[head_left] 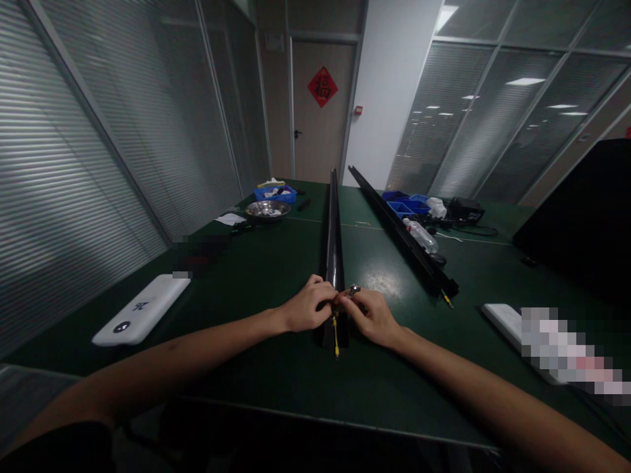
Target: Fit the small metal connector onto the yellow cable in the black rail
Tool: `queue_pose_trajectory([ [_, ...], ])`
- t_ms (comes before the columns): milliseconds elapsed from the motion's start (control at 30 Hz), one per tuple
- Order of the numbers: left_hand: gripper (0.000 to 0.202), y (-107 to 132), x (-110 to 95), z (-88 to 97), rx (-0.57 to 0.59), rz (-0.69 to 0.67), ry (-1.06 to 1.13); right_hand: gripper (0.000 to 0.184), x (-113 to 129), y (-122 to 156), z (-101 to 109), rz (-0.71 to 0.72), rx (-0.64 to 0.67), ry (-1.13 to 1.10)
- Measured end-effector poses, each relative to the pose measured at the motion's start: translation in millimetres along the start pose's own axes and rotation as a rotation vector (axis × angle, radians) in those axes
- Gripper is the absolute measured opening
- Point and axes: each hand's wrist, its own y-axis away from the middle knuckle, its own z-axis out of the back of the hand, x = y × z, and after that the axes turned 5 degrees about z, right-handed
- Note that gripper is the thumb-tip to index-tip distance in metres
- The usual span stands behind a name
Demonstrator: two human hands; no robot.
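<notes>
A long black rail (334, 230) lies lengthwise on the green table (276, 368), running away from me. My left hand (308, 307) is closed on the rail's near end from the left. My right hand (372, 315) is closed on it from the right, pinching a small silver part (354, 289) at the top of the rail. A yellow wire (336, 335) hangs out of the rail's near end between the two hands.
A second black rail (399, 230) lies to the right with a plastic bottle (420, 236) beside it. Blue bins (407, 205) and a black device sit at the far right. A metal bowl (267, 209), a blue tray (275, 192) and a white power bank (142, 309) are on the left.
</notes>
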Motion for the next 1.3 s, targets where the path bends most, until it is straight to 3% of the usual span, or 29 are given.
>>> queue_pose_trajectory([
  [1300,0.016,-0.6,0.2,-1.0,-0.048,-0.012,-0.002,0.024,-3.2,-1.9,0.7,0.062,0.022,-0.095],
])
